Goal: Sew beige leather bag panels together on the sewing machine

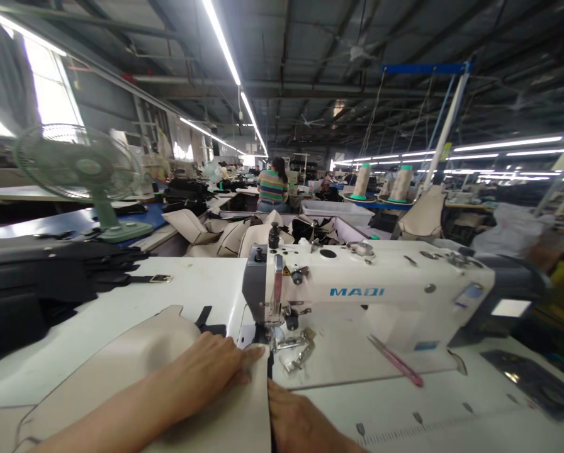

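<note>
A white sewing machine (371,280) stands on the pale table, its needle area over the edge of a cream fabric piece (107,371). My left hand (216,368) lies on that fabric just in front of the needle area, fingers bent and pressed together at its edge. At the fabric's right edge is my right hand (296,415), thumb and fingers closed against the dark strip there; its fingertips are partly hidden. A black strap (211,321) pokes out behind the fabric.
Pink-handled snips (398,362) lie right of the needle area. Black pieces (41,283) with a buckle pile up at left. A green fan (88,167), cream pieces (225,238) and a seated person (273,185) are beyond; thread cones (400,184) stand behind the machine.
</note>
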The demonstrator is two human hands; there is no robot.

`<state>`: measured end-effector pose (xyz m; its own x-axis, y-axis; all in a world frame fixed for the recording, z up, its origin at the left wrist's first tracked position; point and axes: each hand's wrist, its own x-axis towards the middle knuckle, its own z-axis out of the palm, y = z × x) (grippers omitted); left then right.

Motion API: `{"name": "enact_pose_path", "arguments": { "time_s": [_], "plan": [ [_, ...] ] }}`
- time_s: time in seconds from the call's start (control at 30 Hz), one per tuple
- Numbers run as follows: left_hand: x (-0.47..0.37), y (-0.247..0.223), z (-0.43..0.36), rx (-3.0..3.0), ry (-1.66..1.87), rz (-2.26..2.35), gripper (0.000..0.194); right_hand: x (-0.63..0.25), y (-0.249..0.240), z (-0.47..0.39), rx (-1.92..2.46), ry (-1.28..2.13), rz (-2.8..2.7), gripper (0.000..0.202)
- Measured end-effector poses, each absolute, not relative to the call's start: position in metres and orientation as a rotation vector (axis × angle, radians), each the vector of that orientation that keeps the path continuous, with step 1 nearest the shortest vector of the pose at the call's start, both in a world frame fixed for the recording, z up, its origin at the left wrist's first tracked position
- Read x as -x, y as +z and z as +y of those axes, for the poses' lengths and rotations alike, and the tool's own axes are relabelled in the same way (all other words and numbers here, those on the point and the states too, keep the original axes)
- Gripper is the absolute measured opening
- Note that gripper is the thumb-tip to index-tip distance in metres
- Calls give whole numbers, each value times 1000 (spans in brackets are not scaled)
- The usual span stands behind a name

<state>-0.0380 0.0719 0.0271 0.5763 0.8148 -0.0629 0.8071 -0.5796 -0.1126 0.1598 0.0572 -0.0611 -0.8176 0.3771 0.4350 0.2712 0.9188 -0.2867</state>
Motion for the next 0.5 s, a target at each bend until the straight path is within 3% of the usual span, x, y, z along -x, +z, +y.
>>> {"name": "enact_pose_path", "arguments": {
  "time_s": [0.27, 0.5],
  "plan": [
    [44, 2, 81, 2720, 158, -1218, 44, -154, -77, 74, 480, 375, -2518, 23],
    [35, 24, 70, 2872, 113, -1202, 41, -153, -79, 73, 546, 590, -2361, 29]
  ]
}}
